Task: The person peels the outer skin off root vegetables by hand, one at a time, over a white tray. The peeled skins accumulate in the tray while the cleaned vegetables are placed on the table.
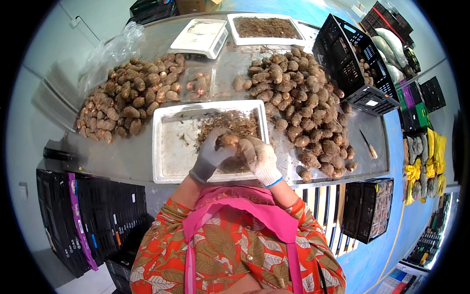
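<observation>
Over a white foam tray (pixel 172 147), my left hand (pixel 214 150) in a grey glove is wrapped around a small taro corm (pixel 230 140). The fingers of my right hand (pixel 260 156), in a white knit glove with a blue cuff edge, close on the corm's right end. Glove fingers hide much of it. Brown husk and root scraps (pixel 242 123) cover the tray's right half below my hands. A heap of hairy taro corms (pixel 304 99) lies right of the tray. On the left sits a heap of smoother corms (pixel 128 93).
Behind the tray are a clear plastic container (pixel 198 84) with several corms, a white scale (pixel 200 35) and a second tray of scraps (pixel 264 27). A knife (pixel 368 144) lies on the metal table (pixel 361 165) at right. A tilted black crate (pixel 354 62) holds corms.
</observation>
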Available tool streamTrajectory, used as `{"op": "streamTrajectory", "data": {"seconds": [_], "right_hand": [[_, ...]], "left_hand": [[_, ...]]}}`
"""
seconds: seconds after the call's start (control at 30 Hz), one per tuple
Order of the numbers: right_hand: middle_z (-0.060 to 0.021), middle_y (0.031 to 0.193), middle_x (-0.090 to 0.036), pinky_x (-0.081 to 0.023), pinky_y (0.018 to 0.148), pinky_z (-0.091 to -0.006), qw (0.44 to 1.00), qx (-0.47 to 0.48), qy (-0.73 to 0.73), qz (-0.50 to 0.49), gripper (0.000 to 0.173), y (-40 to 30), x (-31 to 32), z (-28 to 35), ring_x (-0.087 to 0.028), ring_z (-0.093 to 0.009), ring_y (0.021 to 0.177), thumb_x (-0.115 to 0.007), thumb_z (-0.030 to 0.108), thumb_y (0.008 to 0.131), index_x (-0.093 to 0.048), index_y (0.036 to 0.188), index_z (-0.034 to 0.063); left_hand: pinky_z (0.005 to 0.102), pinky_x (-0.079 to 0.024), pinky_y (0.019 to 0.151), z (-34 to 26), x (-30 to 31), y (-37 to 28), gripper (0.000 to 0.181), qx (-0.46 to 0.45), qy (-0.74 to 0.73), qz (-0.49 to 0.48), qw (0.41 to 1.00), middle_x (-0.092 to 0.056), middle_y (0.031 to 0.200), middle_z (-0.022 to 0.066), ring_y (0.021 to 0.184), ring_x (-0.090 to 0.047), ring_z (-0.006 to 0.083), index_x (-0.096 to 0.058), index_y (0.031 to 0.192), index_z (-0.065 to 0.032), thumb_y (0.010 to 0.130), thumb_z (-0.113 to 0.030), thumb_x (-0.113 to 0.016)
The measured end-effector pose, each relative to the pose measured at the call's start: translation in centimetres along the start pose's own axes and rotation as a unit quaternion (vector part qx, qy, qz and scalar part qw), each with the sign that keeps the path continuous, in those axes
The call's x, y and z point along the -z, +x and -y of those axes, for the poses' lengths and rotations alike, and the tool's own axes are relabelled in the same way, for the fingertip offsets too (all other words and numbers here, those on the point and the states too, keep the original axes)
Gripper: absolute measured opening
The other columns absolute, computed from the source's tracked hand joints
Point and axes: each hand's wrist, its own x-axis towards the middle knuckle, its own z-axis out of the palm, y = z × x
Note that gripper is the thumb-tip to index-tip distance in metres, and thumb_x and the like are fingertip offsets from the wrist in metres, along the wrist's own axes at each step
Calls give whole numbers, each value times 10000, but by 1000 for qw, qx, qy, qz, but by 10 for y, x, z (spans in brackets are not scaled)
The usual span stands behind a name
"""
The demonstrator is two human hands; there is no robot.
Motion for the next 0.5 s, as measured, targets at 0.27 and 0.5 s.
{"op": "streamTrajectory", "data": {"seconds": [0.27,0.5], "right_hand": [[-178,832,-630,-486,672,-456,992,-72,-104,6,123,4,-16,-27,-620,-396,785,-596,189,911,-644,904,76],[-196,965,-643,-510,767,-403,994,-51,91,11,217,1,-8,-17,-639,-376,893,-608,148,920,-651,1114,60]], "left_hand": [[440,-518,955,2,-4,-6,423,112,-355,13,928,-562,1237,124,1120,-585,260,-479,1296,-80,909,-113,-647],[460,-521,992,-8,5,-6,461,145,-374,63,914,-545,1195,120,1101,-592,251,-465,1300,-51,857,-16,-590]]}}
